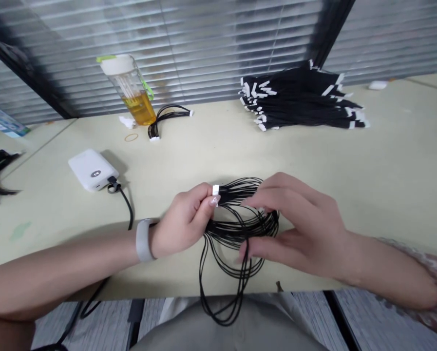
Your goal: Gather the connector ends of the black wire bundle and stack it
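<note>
Over a pale table (386, 161), the left hand (183, 222) pinches a white connector (216, 189) while the right hand (294, 226) grips its looped black wire bundle (236, 234).

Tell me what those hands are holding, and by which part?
A bundle of thin black wires. The left hand pinches its white connector end; the right hand grips the looped middle.
</note>
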Demonstrator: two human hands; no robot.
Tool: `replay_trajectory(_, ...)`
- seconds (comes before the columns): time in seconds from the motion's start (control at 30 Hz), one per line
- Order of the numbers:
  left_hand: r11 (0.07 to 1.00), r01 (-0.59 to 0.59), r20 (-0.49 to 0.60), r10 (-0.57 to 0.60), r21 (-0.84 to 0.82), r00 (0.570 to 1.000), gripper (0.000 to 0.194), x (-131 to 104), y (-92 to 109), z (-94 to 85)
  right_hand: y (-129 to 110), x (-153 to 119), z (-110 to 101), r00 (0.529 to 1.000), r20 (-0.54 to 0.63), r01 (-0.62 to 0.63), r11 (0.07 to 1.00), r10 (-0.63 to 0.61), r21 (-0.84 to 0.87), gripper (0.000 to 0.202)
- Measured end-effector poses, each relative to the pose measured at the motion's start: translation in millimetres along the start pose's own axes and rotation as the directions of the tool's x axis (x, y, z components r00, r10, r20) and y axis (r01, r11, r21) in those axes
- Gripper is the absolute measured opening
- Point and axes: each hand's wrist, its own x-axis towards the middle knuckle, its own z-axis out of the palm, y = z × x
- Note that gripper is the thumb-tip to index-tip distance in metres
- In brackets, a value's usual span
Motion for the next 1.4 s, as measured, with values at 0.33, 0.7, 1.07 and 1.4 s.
replay_trajectory(0.33,1.0,-0.001,-0.023,0.002,0.025,1.0,0.028,1.3,2.4,-0.6,-4.7,1.7,-7.5,0.998,0.004,0.056,0.99,-0.057,0.129,0.013)
replay_trajectory(0.7,0.999,0.038,-0.054,-0.04,-0.034,0.998,0.031,1.2,-3.3,1.7,-5.7,16.3,-23.5,0.751,0.28,-0.66,0.685,0.597,0.309,0.026)
replay_trajectory(1.07,0.997,0.057,-0.052,-0.059,-0.046,0.997,0.03,0.2,-2.3,1.3,1.3,14.9,-20.2,0.654,0.428,-0.75,0.612,0.624,0.253,0.029)
replay_trajectory(1.4,0.998,0.047,-0.066,-0.049,-0.044,0.997,0.03,0.4,-2.1,1.8,0.3,17.1,-22.6,0.638,0.545,-0.767,0.512,0.544,0.387,0.025)
